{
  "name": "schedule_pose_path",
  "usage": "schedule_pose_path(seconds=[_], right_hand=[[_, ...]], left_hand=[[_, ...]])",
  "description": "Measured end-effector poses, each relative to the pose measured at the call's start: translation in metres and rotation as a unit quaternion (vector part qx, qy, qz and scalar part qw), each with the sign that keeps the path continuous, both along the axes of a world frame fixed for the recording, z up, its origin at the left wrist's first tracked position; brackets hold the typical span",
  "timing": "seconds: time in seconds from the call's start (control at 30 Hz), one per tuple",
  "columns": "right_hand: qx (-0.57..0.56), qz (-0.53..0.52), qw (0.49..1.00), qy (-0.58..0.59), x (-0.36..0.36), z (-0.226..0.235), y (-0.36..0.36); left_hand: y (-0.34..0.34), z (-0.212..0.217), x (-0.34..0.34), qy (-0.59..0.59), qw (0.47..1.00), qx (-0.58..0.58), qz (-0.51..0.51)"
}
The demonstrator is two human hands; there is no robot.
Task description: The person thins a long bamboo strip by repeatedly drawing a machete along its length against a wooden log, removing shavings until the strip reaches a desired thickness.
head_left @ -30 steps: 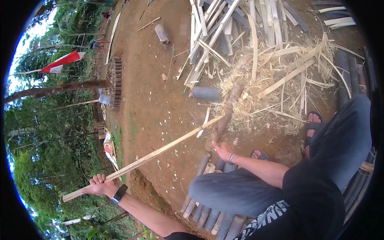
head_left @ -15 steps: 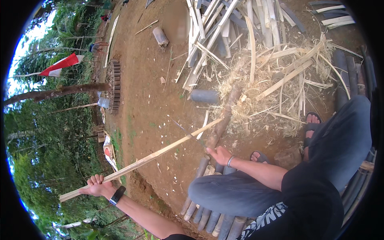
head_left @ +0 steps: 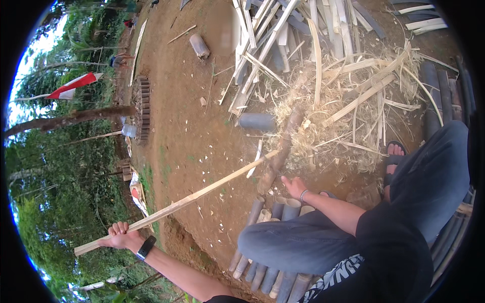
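A long, pale split-bamboo strip (head_left: 202,193) slants from lower left up to a brown log (head_left: 284,146) lying on the ground. My left hand (head_left: 121,236), with a black band at its wrist, is closed around the strip close to its near end. The far tip of the strip rests against the log. My right hand (head_left: 295,187) is closed just right of the log's near end, apart from the strip. It grips what looks like a thin-bladed knife, whose blade I can hardly make out now.
Curled shavings (head_left: 328,126) lie heaped around the log. Behind them is a pile of split bamboo (head_left: 273,45). A dark bamboo piece (head_left: 257,121) lies left of the log. Cut bamboo poles (head_left: 257,275) lie beneath my bent leg. A flag (head_left: 76,86) hangs at far left.
My right hand has moved right, away from the strip and the log's end. The thin blade that crossed the strip no longer shows there. My left hand and the strip have barely moved.
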State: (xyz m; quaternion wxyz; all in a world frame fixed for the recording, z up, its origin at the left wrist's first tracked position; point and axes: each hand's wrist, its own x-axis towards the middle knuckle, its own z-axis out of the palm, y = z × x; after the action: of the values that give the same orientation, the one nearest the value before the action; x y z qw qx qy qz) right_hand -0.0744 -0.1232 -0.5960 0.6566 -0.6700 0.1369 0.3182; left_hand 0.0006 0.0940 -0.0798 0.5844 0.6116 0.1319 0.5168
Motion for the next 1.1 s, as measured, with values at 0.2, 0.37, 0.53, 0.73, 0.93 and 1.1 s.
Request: schedule_pose_path(seconds=[0.2, 0.37, 0.53, 0.73, 0.93, 1.1], right_hand=[[0.062, 0.008, 0.998, 0.025, 0.007, 0.048, 0.014], [0.176, 0.095, 0.971, -0.132, 0.016, 0.150, 0.043], [0.144, 0.136, 0.972, -0.126, 0.019, 0.121, 0.033], [0.046, 0.041, 0.995, -0.080, 0.011, 0.040, 0.019], [0.148, 0.105, 0.959, -0.220, 0.012, 0.163, 0.044], [0.117, 0.111, 0.972, -0.169, 0.005, 0.105, 0.018]], left_hand=[[-0.004, 0.004, -0.004, -0.002, 1.000, 0.000, -0.003], [0.002, -0.001, -0.002, -0.004, 1.000, -0.010, -0.002], [0.009, -0.001, -0.008, 0.001, 1.000, -0.011, -0.019], [-0.003, -0.004, -0.016, -0.009, 1.000, -0.008, 0.002], [-0.004, -0.003, -0.024, -0.017, 0.999, -0.008, -0.037], [-0.010, 0.003, -0.027, -0.022, 0.999, 0.000, -0.039]])
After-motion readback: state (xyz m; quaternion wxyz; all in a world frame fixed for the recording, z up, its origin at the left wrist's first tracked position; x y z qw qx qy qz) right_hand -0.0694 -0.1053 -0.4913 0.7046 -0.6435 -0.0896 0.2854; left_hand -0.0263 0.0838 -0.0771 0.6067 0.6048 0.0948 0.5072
